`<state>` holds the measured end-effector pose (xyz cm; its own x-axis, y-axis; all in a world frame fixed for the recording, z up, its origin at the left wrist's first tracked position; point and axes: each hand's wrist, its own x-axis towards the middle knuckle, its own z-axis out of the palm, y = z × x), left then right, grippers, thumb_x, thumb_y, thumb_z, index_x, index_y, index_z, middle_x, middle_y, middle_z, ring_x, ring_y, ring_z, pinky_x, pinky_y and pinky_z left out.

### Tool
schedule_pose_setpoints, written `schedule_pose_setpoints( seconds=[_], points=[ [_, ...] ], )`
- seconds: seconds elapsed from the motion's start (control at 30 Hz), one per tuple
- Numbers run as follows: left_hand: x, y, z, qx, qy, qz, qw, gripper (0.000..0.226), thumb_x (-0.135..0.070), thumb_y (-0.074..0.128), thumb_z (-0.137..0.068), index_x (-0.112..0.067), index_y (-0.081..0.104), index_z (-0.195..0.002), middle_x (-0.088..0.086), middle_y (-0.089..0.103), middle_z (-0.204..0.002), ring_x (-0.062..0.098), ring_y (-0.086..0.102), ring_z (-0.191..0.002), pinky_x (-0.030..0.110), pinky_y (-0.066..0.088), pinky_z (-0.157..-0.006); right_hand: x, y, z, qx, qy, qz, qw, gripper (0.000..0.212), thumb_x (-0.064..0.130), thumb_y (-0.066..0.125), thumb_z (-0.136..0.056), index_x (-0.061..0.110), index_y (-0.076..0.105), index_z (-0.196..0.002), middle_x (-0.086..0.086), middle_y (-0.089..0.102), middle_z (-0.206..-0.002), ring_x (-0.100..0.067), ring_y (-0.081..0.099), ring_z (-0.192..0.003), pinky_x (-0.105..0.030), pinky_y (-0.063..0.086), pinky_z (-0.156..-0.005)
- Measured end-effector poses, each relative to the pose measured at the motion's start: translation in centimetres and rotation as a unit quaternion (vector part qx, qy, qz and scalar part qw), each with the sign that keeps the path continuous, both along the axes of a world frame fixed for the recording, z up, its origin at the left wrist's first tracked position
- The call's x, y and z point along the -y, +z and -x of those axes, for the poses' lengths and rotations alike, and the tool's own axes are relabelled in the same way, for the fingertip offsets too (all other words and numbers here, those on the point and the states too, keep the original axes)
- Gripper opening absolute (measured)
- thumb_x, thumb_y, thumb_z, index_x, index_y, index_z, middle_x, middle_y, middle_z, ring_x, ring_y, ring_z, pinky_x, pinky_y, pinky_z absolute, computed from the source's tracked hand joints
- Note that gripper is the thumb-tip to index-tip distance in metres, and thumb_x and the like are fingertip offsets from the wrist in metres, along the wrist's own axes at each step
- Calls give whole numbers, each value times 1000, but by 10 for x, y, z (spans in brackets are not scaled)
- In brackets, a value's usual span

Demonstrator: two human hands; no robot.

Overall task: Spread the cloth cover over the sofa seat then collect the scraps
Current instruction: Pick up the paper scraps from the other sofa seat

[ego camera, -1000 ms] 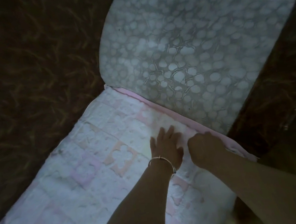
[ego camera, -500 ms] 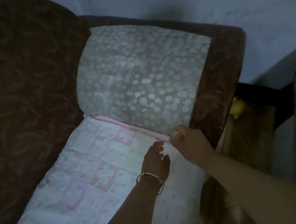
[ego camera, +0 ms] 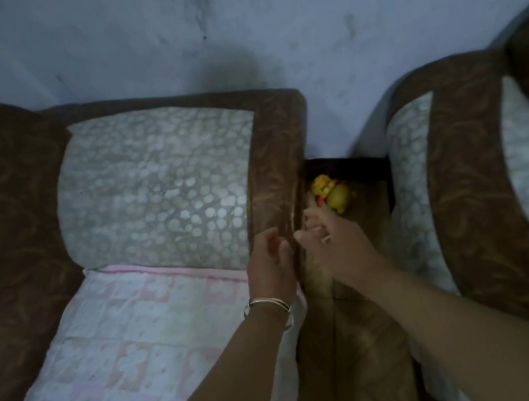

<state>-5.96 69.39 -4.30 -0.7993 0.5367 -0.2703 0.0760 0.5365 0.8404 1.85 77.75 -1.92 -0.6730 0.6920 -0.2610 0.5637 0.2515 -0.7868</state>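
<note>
- Cloth cover point(ego camera: 132, 339) lies spread on the sofa seat, left of both grips, its long axis running from the armrest point(ego camera: 272, 171) toward the viewer.
- Left hand point(ego camera: 271, 265), nearer the cover, fingers loosely apart, holds nothing.
- Right hand point(ego camera: 332, 241) likewise parted, empty, beyond the cover's edge.
- Both have lifted off the cover since earlier.

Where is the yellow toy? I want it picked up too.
In the head view, right of centre: the yellow toy lies in the gap between the two sofas, beyond the right hand.
</note>
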Motion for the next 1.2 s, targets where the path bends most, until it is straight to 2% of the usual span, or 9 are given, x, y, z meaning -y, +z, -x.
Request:
schedule_pose_setpoints(
  seconds=[0.13,0.33,0.57,0.67,0.77,0.87,0.97,1.03,1.2],
  points=[
    [-23,13,-44,17,-6,-24,1000,29,-16,51,-94,-14,52,-123,0,60,-105,23,62,-106,44,51,-97,-16,12,-46,-30,-29,-5,999,50,34,55,-92,19,44,-139,-1,56,-134,-14,56,-117,-26,46,-96],
    [-54,24,-122,48,-33,-56,997,32,-17,52,-94,-17,48,-126,-7,56,-107,16,59,-105,41,50,-100,-37,25,-125,-64,-71,-4,995,51,32,55,-92,18,42,-140,-1,55,-135,-14,56,-116,-29,47,-98],
    [-96,37,-218,62,-25,-93,993,34,-14,56,-91,-16,49,-124,-20,52,-86,14,57,-95,41,51,-96,-63,32,-225,-96,-158,1,983,56,36,62,-87,18,45,-137,1,60,-126,-11,59,-105,-28,50,-96],
    [-112,33,-258,55,-44,-110,991,33,-10,56,-90,-12,50,-123,-19,53,-84,13,58,-89,38,52,-92,-71,31,-265,-102,-182,0,978,54,36,61,-88,18,46,-136,0,60,-125,-9,58,-100,-22,47,-89],
    [-125,31,-297,47,-71,-119,989,32,-4,55,-90,-10,50,-122,-20,50,-83,-3,53,-76,20,48,-80,-79,27,-305,-109,-203,3,973,52,34,61,-89,18,47,-135,0,60,-126,-9,58,-99,-21,46,-87],
    [-134,29,-334,76,-80,-129,986,27,-4,58,-89,-17,50,-111,-9,57,-86,11,57,-81,30,50,-85,-87,25,-343,-118,-229,4,966,49,31,61,-89,17,48,-135,-1,61,-126,-9,57,-96,-18,45,-83],
    [-144,27,-372,89,-99,-128,983,29,-4,59,-88,-22,47,-108,2,59,-101,19,59,-90,45,52,-92,-96,22,-382,-116,-251,-4,961,47,30,59,-91,17,47,-135,0,60,-126,-7,56,-94,-10,42,-75],
    [-152,27,-400,85,-119,-132,980,31,-4,58,-89,-19,47,-113,1,57,-104,20,59,-89,45,53,-90,-102,21,-411,-119,-266,-4,957,47,29,57,-92,17,47,-136,-1,60,-127,-7,55,-95,-10,43,-75],
    [-171,29,-471,86,-150,-128,977,42,-1,56,-89,-13,44,-126,-3,53,-107,9,58,-83,35,53,-85,-116,16,-481,-125,-286,-9,950,43,22,53,-94,17,46,-136,-2,59,-128,-7,55,-96,-17,45,-83]
  ],
)
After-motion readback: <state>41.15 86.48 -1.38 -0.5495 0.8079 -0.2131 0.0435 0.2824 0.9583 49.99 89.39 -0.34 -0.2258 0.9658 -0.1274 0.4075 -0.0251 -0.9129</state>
